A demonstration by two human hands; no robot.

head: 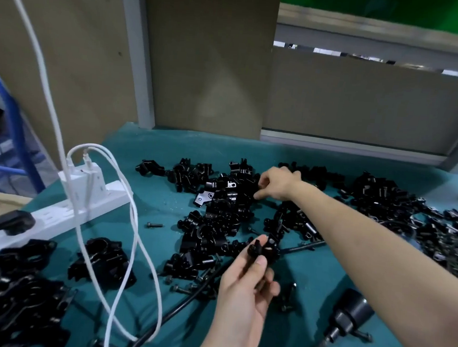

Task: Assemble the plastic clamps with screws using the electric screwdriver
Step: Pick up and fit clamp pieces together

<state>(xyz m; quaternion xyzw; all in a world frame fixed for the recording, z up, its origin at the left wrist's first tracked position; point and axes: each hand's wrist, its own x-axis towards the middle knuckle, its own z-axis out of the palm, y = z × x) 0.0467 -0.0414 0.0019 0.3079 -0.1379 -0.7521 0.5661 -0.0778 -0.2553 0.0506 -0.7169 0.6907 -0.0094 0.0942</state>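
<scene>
Foreground, lower centre: left hand [241, 290] is raised palm-up over the green mat [163, 204], thumb and fingers pinching a small black clamp part [267, 253] at the fingertips. Electric screwdriver [348, 314] lies untouched on the mat at lower right, bit end pointing toward the near edge, just beside the right forearm. Several loose screws [180, 289] are scattered on the mat close to the left hand. A black cable [186, 303] runs diagonally under that hand. Assembled clamps [16, 288] are grouped at lower left, with a smaller cluster beside them. White charging cables [132, 261] loop over the mat and cross in front of this cluster, partly obstructing it.

Middle ground: a white power strip [54, 218] lies at an angle along the left side, carrying white chargers and a black plug [10, 223]. A single screw [154, 225] rests apart on bare mat. The main pile of clamp parts [219, 213] occupies the centre. The right forearm crosses from lower right and hides part of the pile. The right hand [278, 183] is at the far side of the pile, fingers curled down among the parts; I cannot tell whether it grips one. A second heap [383, 200] lies to the right, beyond the arm.

Background: brown cardboard panels [208, 63] stand along the rear. Blue hoses [12, 120] show at far left.
</scene>
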